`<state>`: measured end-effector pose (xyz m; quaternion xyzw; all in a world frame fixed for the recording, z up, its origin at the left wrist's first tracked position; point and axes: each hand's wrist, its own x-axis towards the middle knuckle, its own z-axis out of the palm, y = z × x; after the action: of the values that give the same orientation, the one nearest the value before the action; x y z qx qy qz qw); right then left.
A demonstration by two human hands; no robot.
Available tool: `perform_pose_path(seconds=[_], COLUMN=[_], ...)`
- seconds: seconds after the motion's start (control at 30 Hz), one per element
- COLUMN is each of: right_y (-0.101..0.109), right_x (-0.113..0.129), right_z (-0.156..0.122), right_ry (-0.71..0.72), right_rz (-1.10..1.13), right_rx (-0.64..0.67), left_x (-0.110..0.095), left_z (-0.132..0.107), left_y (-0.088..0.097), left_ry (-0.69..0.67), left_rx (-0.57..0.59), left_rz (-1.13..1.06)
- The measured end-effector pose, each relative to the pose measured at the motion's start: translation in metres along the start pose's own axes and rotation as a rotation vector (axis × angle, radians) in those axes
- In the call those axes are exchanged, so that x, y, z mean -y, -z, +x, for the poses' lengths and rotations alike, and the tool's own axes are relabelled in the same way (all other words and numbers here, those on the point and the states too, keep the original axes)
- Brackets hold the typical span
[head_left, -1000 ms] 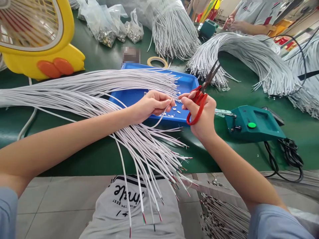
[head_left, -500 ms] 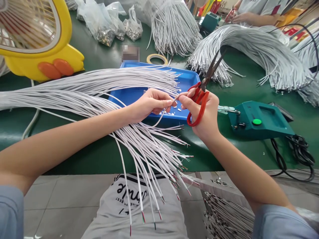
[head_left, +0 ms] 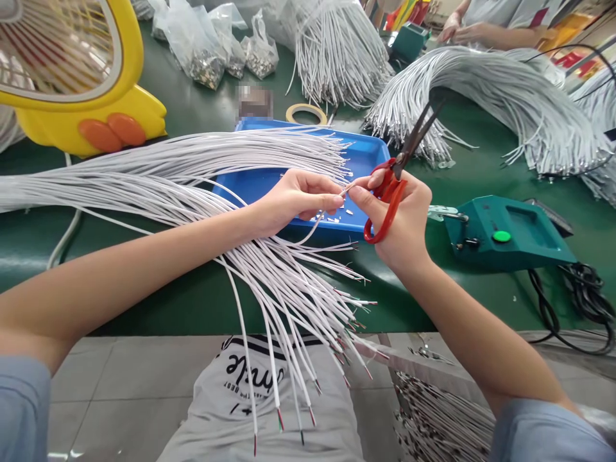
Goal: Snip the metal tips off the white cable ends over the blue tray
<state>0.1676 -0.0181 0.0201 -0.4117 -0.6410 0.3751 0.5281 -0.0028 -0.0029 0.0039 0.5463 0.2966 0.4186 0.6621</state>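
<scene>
My left hand pinches a white cable close to its end, above the blue tray. Red-handled scissors hang on the fingers of my right hand, their dark blades pointing up and away, slightly parted. With thumb and forefinger, that same hand also grips the cable's tip, and the fingers hide most of it. Under my left forearm spreads a bundle of white cables, some ends showing red, green and dark inner wires. A second cable bundle lies across the blue tray, among small white scraps.
A yellow fan stands at left. Behind are bags of small metal parts, a tape roll and grey cable bundles. At right sits a green device with black cords. Another person's hands show at the back.
Both hands have shifted slightly right with the cable and scissors, and the left fingertips are a little nearer the right thumb. The whole view has also slid a little.
</scene>
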Motion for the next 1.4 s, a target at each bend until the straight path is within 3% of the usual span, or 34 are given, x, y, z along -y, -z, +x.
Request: perform_pose_path(seconds=[0.3, 0.5, 0.67, 0.8, 0.93, 1.1, 1.4], right_y=[0.0, 0.005, 0.005, 0.004, 0.006, 0.008, 0.01], right_x=[-0.001, -0.012, -0.022, -0.024, -0.022, -0.019, -0.018], right_z=[0.002, 0.012, 0.014, 0.014, 0.016, 0.016, 0.016], right_ry=[0.016, -0.034, 0.007, 0.013, 0.031, 0.106, 0.182], right_rz=[-0.02, -0.242, -0.613, -0.74, -0.777, -0.782, -0.863], right_rx=[0.022, 0.019, 0.142, 0.148, 0.114, 0.174, 0.183], left_x=[0.0, -0.008, -0.008, -0.007, -0.008, -0.007, -0.004], left_z=[0.0, 0.004, 0.009, 0.011, 0.009, 0.009, 0.01], left_y=[0.0, 0.005, 0.012, 0.013, 0.01, 0.009, 0.009], left_ry=[0.026, -0.065, -0.047, -0.09, -0.116, -0.105, -0.219], left_rx=[0.058, -0.222, -0.219, -0.257, -0.221, -0.173, -0.132], left_rz=[-0.015, 0.01, -0.082, -0.067, -0.04, -0.015, 0.124])
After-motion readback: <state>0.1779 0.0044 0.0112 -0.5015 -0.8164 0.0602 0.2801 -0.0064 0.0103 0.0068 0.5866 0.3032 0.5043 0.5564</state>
